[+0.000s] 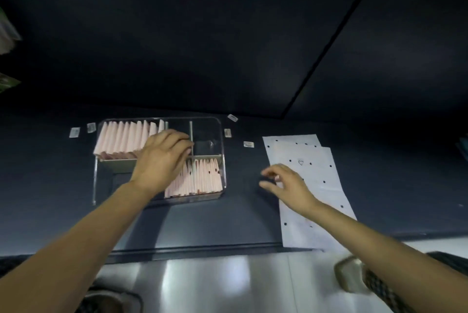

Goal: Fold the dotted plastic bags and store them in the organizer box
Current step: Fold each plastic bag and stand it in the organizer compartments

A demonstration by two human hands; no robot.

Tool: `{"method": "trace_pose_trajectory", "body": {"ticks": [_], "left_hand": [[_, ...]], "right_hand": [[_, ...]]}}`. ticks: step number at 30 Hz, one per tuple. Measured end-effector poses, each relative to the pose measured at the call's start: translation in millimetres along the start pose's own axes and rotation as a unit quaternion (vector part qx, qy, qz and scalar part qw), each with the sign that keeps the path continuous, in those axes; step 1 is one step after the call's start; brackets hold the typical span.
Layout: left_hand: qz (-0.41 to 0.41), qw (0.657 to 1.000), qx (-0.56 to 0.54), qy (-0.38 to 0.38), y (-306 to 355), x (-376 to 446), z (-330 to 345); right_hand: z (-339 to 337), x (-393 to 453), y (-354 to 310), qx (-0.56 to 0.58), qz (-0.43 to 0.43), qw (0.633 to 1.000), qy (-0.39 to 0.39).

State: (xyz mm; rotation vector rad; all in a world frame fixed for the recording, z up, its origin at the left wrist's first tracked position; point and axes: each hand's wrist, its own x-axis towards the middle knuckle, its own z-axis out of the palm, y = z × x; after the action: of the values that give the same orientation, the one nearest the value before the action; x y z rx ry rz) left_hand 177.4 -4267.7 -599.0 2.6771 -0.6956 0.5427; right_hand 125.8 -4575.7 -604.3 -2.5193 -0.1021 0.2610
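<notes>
A clear organizer box [222, 160] stands on the dark table, left of centre. Folded pinkish bags [121, 140] fill its back-left compartment, and more folded dotted bags [202, 178] stand in the front-right one. My left hand [162, 158] reaches over the box, its curled fingers at the divider by the back middle compartment; whether it holds a bag is hidden. Flat white dotted plastic bags [316, 173] lie stacked to the right. My right hand [286, 186] hovers at their left edge with loosely spread fingers, holding nothing.
Several small clear tags [74, 132] lie around the box on the table. A dark partition rises behind the table. The table's front edge meets a shiny metal surface [202, 279]. A rounded object [349, 274] sits near my right forearm.
</notes>
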Motion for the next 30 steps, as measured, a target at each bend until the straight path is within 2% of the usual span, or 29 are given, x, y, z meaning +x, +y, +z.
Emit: {"method": "trace_pose_trajectory", "body": {"ticks": [3,5,8,10,11,14,19,24,26,30], "left_hand": [[0.141,0.987,-0.059,-0.051,51.3,3.6,15.8],[0.186,0.972,-0.103,-0.104,87.3,-5.3,37.4],[0.154,0.941,-0.118,-0.278,126.5,-32.5,76.8],[0.117,0.918,-0.095,-0.367,136.8,-51.2,96.6],[0.109,0.915,-0.085,-0.379,139.5,-57.7,104.4],[0.087,0.921,-0.061,-0.374,146.8,-65.7,117.3],[0.091,0.924,-0.102,-0.357,161.9,-55.2,120.8],[0.099,0.924,-0.162,-0.332,182.8,-35.6,117.8],[0.064,0.926,-0.195,-0.318,187.4,-29.9,115.2],[-0.070,0.909,-0.262,-0.315,186.1,-24.7,105.6]], "right_hand": [[-16.1,-66.8,71.1,-0.109,0.046,0.991,-0.054],[-16.1,-102.3,104.4,-0.160,0.047,0.980,-0.108],[-5.7,-130.9,130.5,-0.214,0.013,0.964,-0.155],[1.7,-135.6,133.8,-0.229,-0.015,0.966,-0.115],[3.6,-134.8,131.8,-0.232,-0.032,0.969,-0.080],[5.3,-131.4,125.2,-0.247,-0.069,0.967,-0.002],[-4.8,-134.2,122.0,-0.215,-0.103,0.971,0.025],[-18.5,-123.0,110.3,-0.134,-0.066,0.988,-0.039],[-24.4,-118.4,103.6,-0.102,-0.077,0.991,-0.048],[-46.7,-94.6,89.1,-0.060,-0.066,0.995,-0.051]]}}
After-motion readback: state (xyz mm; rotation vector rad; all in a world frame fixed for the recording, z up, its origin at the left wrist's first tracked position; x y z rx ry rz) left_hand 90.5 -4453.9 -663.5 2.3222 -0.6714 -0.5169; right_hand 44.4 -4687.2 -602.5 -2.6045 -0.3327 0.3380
